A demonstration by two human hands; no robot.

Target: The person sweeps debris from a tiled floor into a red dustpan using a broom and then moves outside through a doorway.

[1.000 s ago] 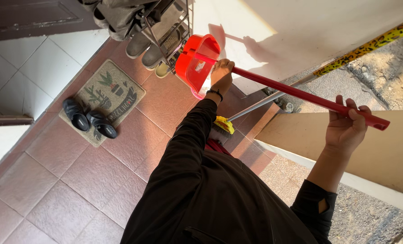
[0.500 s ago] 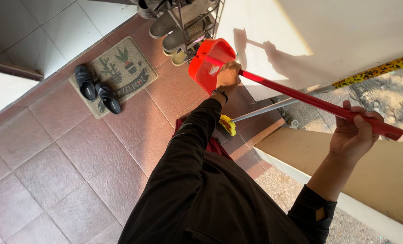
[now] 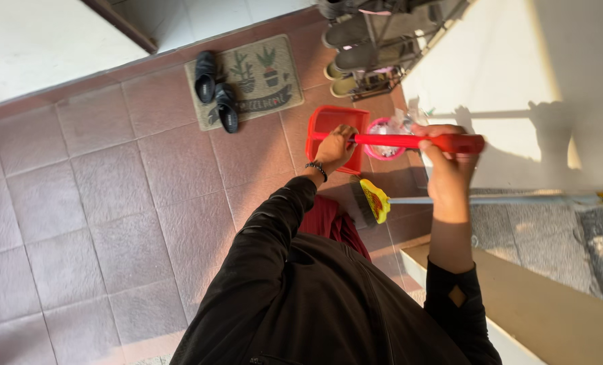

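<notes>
- Left hand [image 3: 335, 145], arm stretched forward, fingers clamped on the red dustpan [image 3: 335, 132] handle where it meets the pan.
- Right hand [image 3: 443, 159] fingers wrapped around the handle's far end, above the broom [image 3: 372, 201].

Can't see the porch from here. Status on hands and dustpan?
Left hand and right hand both grip the red dustpan handle. Dustpan over a pink bin. Broom lies beside.
</notes>
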